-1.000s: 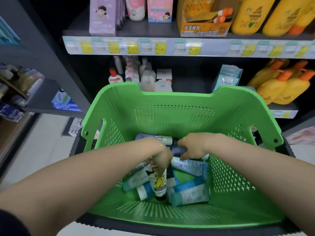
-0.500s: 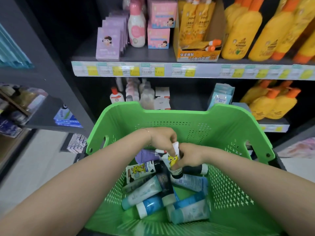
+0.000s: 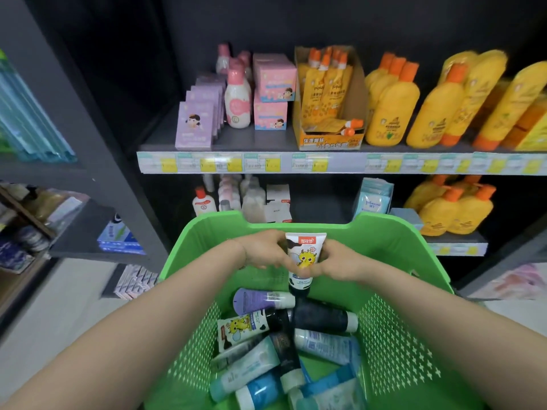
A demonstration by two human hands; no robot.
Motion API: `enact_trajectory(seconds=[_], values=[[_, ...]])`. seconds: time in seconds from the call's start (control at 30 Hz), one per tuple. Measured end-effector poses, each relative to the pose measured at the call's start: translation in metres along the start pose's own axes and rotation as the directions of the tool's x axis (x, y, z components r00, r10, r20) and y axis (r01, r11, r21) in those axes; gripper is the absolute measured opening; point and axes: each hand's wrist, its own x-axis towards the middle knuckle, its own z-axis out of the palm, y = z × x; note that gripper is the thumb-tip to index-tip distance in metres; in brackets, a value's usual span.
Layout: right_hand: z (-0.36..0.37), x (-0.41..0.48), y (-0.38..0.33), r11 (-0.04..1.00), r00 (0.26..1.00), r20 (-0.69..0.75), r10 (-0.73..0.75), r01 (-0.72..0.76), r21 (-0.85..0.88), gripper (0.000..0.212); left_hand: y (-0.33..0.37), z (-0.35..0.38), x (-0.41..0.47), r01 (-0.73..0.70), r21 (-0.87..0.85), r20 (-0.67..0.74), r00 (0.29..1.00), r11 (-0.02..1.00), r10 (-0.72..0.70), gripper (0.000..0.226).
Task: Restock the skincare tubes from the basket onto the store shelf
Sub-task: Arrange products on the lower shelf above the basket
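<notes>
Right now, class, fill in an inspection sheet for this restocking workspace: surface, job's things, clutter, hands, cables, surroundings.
Surface: dark grey store shelf, stocked in rows.
Job's things: white cartoon-printed tube with black cap held cap-down above green plastic basket; blue, purple and dark tubes lying loose inside.
Clutter: nothing seen.
Hands: left hand and right hand both grip the white tube.
Cables: nothing seen.
Surroundings: yellow orange-capped bottles, lilac boxes, price labels.

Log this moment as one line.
cartoon tube: upright, cap down, over basket | left hand: grips it | right hand: grips it | other tubes: in basket
</notes>
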Motion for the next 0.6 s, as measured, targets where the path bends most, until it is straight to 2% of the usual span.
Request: enact_trajectory(seconds=[0.3,0.43,0.6], values=[[-0.034,-0.035,-0.06,0.99,0.987,-0.099,-0.125,0.131,0.059,0.023,0.025,-0.027,-0.031,-0.057,0.049,-0.027,0.998,0.997,0.058,0.052],[-0.047,-0.046,-0.088,0.978,0.965,-0.173,-0.199,0.207,0.031,0.023,0.049,-0.039,-0.047,-0.173,0.013,-0.127,0.977,0.985,0.173,0.05],[-0.063,-0.06,-0.131,0.959,0.937,-0.207,-0.281,0.282,-0.026,0.019,0.075,-0.057,-0.06,-0.337,-0.061,-0.278,0.91,0.939,0.309,0.048]])
